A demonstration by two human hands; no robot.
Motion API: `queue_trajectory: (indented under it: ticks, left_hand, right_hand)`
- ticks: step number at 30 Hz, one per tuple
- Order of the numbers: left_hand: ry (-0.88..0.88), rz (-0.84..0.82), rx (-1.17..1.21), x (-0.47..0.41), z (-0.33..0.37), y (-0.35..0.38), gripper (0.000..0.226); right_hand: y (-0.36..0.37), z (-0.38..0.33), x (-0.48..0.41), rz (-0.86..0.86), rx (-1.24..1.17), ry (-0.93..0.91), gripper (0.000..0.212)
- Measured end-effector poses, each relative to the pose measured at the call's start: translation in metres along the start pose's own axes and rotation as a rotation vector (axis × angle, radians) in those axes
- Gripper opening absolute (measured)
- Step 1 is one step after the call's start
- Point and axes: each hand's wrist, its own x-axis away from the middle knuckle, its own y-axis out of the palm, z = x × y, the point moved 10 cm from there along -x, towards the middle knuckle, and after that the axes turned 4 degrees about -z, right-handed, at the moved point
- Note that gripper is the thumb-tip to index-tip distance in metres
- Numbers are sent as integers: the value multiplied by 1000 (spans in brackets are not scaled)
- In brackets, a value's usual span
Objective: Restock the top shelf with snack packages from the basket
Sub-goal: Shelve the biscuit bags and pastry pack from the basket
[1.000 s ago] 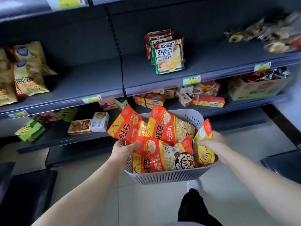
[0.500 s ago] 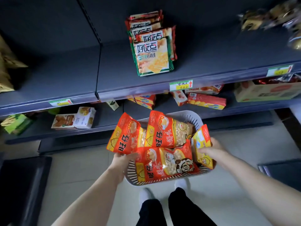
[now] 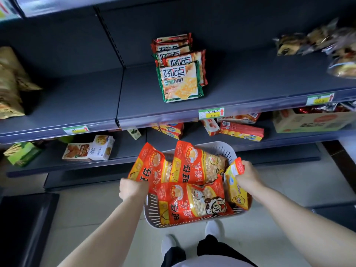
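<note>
Red snack bags (image 3: 198, 168) fill the white slotted basket (image 3: 192, 222), which your left hand (image 3: 133, 187) grips by its rim, holding it below the shelf (image 3: 240, 87). Your right hand (image 3: 248, 174) pinches the yellow bag (image 3: 238, 191) by its top, seemingly to lift it out.

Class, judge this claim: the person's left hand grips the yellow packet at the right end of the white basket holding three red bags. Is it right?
One error: the right hand, not the left hand, grips the yellow packet; the head view shows it. The rest stands: it sits at the right end of the white basket holding three red bags.
</note>
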Motion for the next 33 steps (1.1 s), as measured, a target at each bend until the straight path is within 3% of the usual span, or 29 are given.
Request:
queue_trajectory:
  ticks: [5, 8, 11, 17, 20, 24, 29, 33]
  left_hand:
    - [329, 67, -226, 20, 59, 8, 44]
    - [464, -58, -302, 35, 82, 34, 46]
    - [527, -203, -302, 53, 95, 59, 43]
    - [550, -256, -326, 60, 98, 81, 42]
    - [549, -281, -335, 65, 97, 86, 40]
    - [526, -329, -372, 72, 95, 94, 40]
    - [564, -416, -442, 86, 93, 107, 40]
    - [565, -638, -492, 99, 80, 122, 45]
  right_hand:
    - [-8, 20, -20, 22, 28, -22, 42]
    - [-17, 16, -14, 57, 42, -39, 55]
    - [-25, 7, -9, 82, 54, -84, 51]
    - [-25, 18, -8, 53, 240, -32, 45]
    - [-19, 22, -5, 4, 397, -16, 15]
    - [-21, 17, -2, 23, 519, -20, 19]
    - [-16, 1, 9, -35, 452, -49, 19]
    - [-22, -26, 33, -23, 172, -95, 25]
